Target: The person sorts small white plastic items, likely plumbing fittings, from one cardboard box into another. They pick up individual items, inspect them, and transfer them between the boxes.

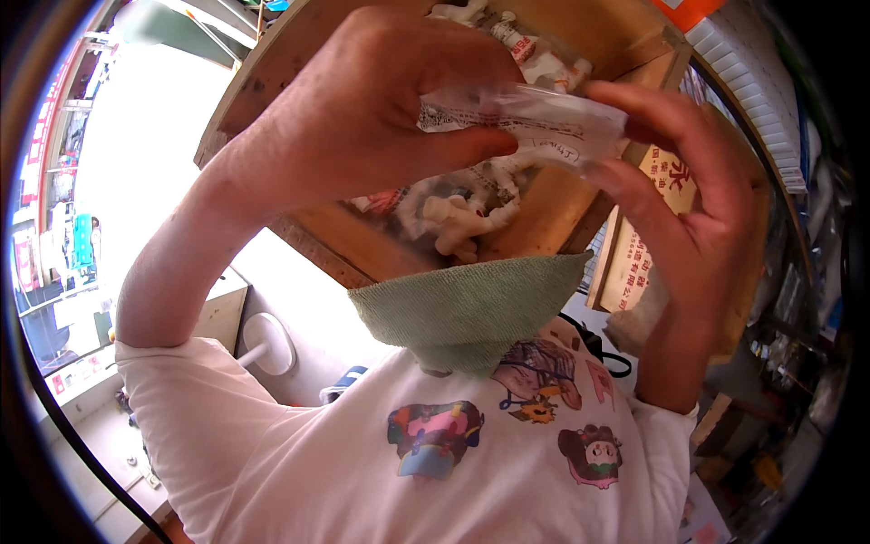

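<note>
A small clear plastic bag [544, 126] bearing printed and handwritten marks is stretched between my two hands. My left hand [394, 115] pinches its left side between thumb and curled fingers. At the bag's right end, my right hand [686, 163] has it between thumb and fingertips. Both hands are above an open wooden box [544, 211]. Inside the box lie white plastic fittings [455, 221], some seemingly in clear bags with red print [523, 47]. My left hand and the bag hide part of these contents.
A green textured cloth [469, 306] sits between my printed white shirt [326, 469] and the box. Right of the box stands a wooden panel with red writing [642, 251]. At left are a round white disc on a stem [270, 343] and a bright opening.
</note>
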Tool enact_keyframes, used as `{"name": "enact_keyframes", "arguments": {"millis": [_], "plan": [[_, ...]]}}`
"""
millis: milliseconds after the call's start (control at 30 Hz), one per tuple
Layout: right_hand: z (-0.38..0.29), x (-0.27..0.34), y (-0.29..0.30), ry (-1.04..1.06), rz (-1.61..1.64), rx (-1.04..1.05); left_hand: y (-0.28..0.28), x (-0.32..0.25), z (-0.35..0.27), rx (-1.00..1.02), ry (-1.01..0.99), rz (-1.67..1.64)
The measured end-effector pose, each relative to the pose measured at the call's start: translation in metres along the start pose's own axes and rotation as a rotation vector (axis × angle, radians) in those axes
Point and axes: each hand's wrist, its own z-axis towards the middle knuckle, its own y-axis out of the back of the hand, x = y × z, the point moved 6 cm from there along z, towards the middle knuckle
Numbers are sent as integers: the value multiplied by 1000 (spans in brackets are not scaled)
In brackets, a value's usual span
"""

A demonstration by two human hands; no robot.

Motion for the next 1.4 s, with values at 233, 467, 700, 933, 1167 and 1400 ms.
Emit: {"name": "enact_keyframes", "arguments": {"millis": [233,467,700,933,1167,1400], "plan": [[-80,-73,55,-439,13,-443,-10,30,-7,50,40,246],[-147,-107,109,-604,-152,-642,-28,38,3,83,-101,516],[-174,-110,136,-612,-195,-649,-78,35,14,148,-400,747],[-207,-116,148,-638,-229,-675,-117,50,-13,558,-423,618],[-227,-110,155,-660,-223,-720,-125,55,-16,616,-355,553],[-245,-112,157,-677,-203,-757,-135,58,-15,712,-234,566]]}}
